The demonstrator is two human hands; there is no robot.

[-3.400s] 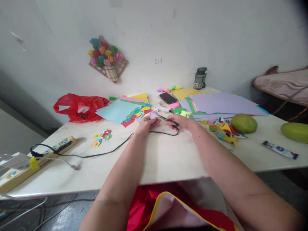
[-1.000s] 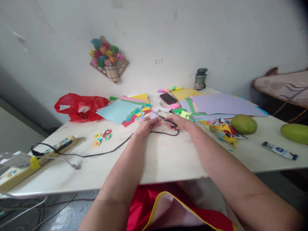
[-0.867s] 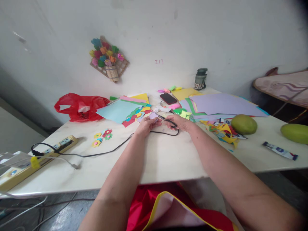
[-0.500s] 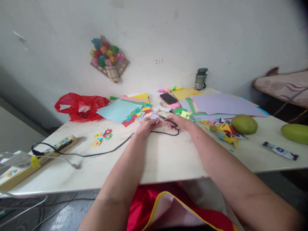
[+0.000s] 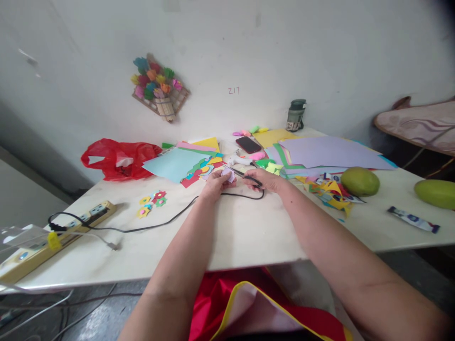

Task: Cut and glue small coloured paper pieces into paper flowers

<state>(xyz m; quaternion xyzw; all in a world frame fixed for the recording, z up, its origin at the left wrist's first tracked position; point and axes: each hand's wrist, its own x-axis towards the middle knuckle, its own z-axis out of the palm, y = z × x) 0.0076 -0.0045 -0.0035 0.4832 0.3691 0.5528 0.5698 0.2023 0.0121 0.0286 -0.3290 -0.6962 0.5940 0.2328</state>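
My left hand (image 5: 214,184) pinches a small piece of light purple paper (image 5: 228,175) above the middle of the table. Closed around the dark handles of a pair of scissors (image 5: 253,180) is my right hand (image 5: 265,181). The blades point left, close to the purple paper; whether they touch it I cannot tell. Behind both hands lie coloured paper scraps (image 5: 201,169) and a white glue gun (image 5: 240,160). Small paper flowers (image 5: 152,203) in yellow, red and green rest to the left of my left hand.
A black cord (image 5: 167,221) runs from the power strip (image 5: 71,232) across the table to my hands. Paper sheets (image 5: 323,151), a phone (image 5: 248,145), a bottle (image 5: 296,115), a green mango-like fruit (image 5: 360,181), a tube (image 5: 413,219) and a red plastic bag (image 5: 106,161) stand around.
The purple paper has turned slightly in my left hand and sits at a different angle to the scissors. My right hand stays nearly in place.
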